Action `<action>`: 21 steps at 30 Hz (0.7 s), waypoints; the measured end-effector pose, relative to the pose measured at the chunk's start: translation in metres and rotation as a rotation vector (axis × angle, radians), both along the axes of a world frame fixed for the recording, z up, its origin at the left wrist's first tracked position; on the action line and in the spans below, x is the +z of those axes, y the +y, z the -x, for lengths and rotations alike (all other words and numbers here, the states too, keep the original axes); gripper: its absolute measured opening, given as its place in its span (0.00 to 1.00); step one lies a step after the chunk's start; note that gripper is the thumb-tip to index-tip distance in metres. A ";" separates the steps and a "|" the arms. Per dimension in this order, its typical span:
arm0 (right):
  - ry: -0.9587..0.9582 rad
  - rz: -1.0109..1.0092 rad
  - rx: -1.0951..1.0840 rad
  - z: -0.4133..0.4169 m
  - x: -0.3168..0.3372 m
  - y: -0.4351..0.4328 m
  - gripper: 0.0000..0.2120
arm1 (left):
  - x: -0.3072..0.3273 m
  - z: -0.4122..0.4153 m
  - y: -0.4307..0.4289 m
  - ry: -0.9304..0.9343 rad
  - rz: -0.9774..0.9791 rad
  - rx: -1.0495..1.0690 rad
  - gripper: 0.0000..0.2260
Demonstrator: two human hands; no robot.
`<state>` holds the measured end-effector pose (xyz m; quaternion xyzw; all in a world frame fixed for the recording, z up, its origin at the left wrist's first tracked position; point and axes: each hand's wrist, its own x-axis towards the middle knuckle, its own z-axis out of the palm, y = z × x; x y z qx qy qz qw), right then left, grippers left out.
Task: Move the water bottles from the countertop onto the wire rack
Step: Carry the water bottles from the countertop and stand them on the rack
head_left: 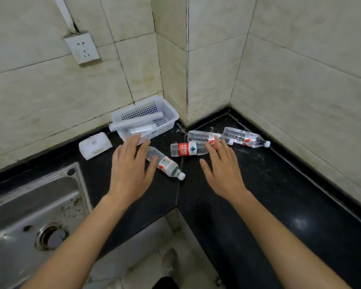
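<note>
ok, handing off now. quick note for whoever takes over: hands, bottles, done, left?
Left hand: open, fingers spread, over the bottle nearest the sink, holding nothing.
Right hand: open, empty, fingertips over the end of the red-label bottle.
Bottles: four, all lying on the black countertop. The other two are near the corner: one clear bottle behind the right hand, and the far-right bottle by the wall.
Wire rack: not in view.
Done: nothing moved as far as this view shows.
Left: pick up all four and place them on the rack. White basket is not part of the job.
</note>
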<state>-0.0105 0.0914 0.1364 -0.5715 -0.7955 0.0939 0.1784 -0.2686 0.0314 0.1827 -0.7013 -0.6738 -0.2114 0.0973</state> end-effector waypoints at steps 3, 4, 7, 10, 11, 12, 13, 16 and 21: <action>0.022 0.173 -0.081 0.012 -0.021 0.048 0.29 | -0.031 0.019 0.060 0.003 0.114 -0.117 0.22; 0.087 0.284 -0.122 0.015 -0.029 0.063 0.29 | -0.042 0.024 0.078 0.012 0.160 -0.150 0.22; 0.453 0.725 -0.376 0.029 -0.046 0.104 0.31 | -0.076 0.038 0.126 0.050 0.303 -0.220 0.21; 0.795 0.992 -0.640 0.047 -0.067 0.134 0.33 | -0.107 0.047 0.163 0.106 0.533 -0.284 0.26; 0.862 1.021 -0.696 0.053 -0.075 0.142 0.34 | -0.118 0.049 0.172 0.134 0.619 -0.324 0.28; 0.912 1.032 -0.744 0.059 -0.084 0.149 0.35 | -0.130 0.052 0.180 0.168 0.701 -0.379 0.32; 0.946 1.034 -0.783 0.064 -0.094 0.156 0.36 | -0.144 0.053 0.186 0.195 0.770 -0.438 0.35; 1.032 1.041 -0.885 0.084 -0.121 0.175 0.42 | -0.186 0.055 0.191 0.221 0.876 -0.533 0.41; 1.171 1.023 -1.067 0.098 -0.155 0.200 0.50 | -0.226 0.046 0.185 0.247 0.752 -0.510 0.39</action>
